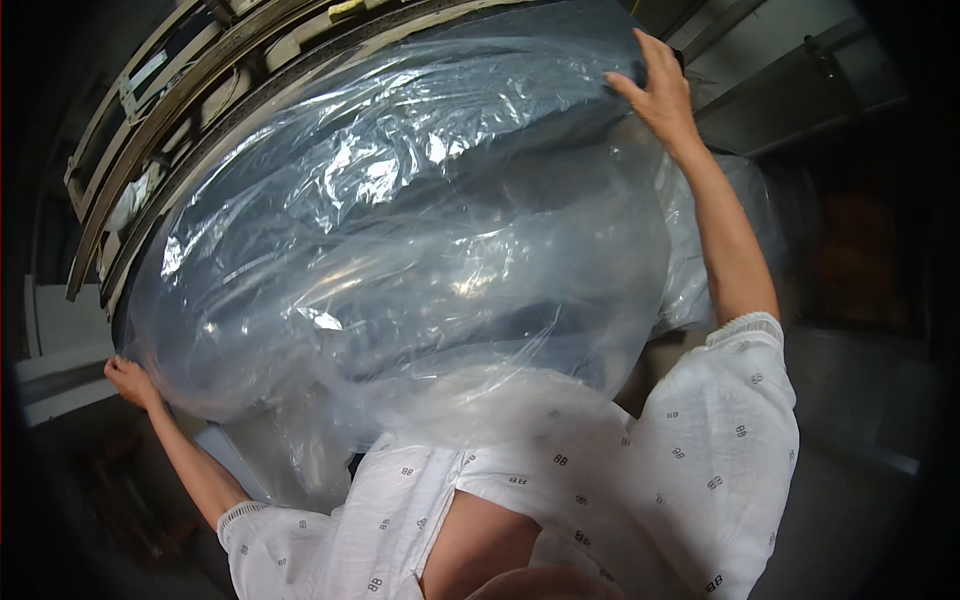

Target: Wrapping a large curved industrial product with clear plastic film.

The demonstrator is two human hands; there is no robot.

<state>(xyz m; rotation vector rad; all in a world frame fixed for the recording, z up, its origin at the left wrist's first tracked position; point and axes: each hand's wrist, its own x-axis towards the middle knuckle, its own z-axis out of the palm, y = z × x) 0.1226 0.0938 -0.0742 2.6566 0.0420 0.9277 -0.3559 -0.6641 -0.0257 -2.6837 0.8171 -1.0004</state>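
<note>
A large clear plastic sheet [400,240], wrinkled and shiny, spreads across a dark flat surface [590,25] in front of me. Its near side billows and hangs down against my white shirt. At the sheet's left near corner, my left hand [130,382] has its fingers curled closed on the edge. My right arm reaches out to the far right corner, where my right hand [660,95] lies on the sheet's edge with thumb and fingers apart. Whether the right fingertips hook over the edge is hidden.
Slatted wooden frames [150,130] run along the far left side of the surface. More clear plastic [690,250] hangs beyond my right forearm. Metal panels [780,100] stand at the far right. A pale board or ledge [65,375] is near my left hand.
</note>
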